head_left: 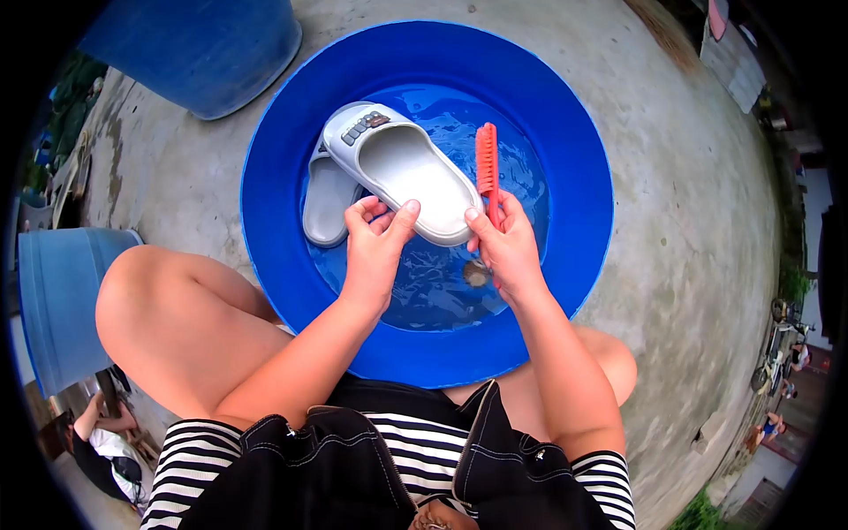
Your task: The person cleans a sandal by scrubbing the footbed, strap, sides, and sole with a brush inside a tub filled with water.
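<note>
A pale grey slipper point(424, 181) with dark raised badges on its strap is held over the blue tub point(287, 291). My left hand point(378, 238) pinches its near left side, thumb on the edge. My right hand point(510, 243) is closed around the handle of a red scrubbing brush point(487, 163), bristles pointing left, with its thumb pressing the slipper's heel. A second grey slipper point(328, 205) lies partly hidden behind the first, at the tub's left. Shallow water point(415, 291) covers the tub's bottom, and a small brownish round thing point(477, 273) shows in it near my right hand.
A large blue barrel point(199, 57) stands at the upper left, and a lighter blue container point(71, 300) at the left. Concrete floor point(680, 238) surrounds the tub. Another person point(110, 450) sits at the lower left. Motorcycles point(776, 358) and more people are far right.
</note>
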A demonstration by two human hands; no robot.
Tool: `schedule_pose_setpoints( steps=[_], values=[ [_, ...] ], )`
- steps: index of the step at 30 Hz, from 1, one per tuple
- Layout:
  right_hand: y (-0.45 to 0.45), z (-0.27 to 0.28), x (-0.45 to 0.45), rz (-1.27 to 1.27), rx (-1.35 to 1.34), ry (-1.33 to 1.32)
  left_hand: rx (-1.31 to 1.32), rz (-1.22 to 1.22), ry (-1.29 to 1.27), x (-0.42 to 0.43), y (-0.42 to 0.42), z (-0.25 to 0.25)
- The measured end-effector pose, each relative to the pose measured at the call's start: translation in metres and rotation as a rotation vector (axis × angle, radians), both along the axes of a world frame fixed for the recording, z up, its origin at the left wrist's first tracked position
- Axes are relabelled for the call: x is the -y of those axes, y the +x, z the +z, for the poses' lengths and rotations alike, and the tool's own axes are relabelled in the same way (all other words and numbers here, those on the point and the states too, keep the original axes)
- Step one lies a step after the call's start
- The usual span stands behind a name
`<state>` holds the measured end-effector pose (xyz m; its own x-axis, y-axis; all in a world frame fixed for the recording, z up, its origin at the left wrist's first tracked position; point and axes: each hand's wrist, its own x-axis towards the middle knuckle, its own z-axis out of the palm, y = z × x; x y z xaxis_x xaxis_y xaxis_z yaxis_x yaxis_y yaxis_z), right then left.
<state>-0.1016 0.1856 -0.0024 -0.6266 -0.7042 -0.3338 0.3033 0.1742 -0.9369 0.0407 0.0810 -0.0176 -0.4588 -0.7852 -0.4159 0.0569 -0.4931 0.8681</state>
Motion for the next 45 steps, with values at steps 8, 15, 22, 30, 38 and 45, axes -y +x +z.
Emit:
schedule_pose_setpoints(
  steps=[8, 15, 22, 30, 38, 45],
  values=[
    [-0.015, -0.008, -0.003, 0.276, 0.103, 0.135, -0.25, -0.218, 0.484, 0.011, 0.011, -0.013],
    [-0.048, -0.075, -0.023, 0.474, -0.98, 1.028, -0.079, -0.076, 0.269, 0.018, 0.009, -0.038],
    [0.006, -0.005, -0.006, 0.481, -0.881, 0.442, -0.082, 0.019, 0.278, 0.019, 0.009, -0.039],
    [0.023, -0.021, -0.011, 0.41, -1.26, 0.406, -0.244, -0.044, 0.318, 0.019, 0.005, -0.037],
    [0.037, -0.02, -0.022, 0.437, -1.259, 0.403, -0.144, -0.024, 0.215, 0.013, 0.007, -0.03],
    [0.046, -0.002, -0.019, 0.455, -1.049, 0.277, -0.102, -0.02, 0.089, 0.034, 0.008, -0.031]
  ],
)
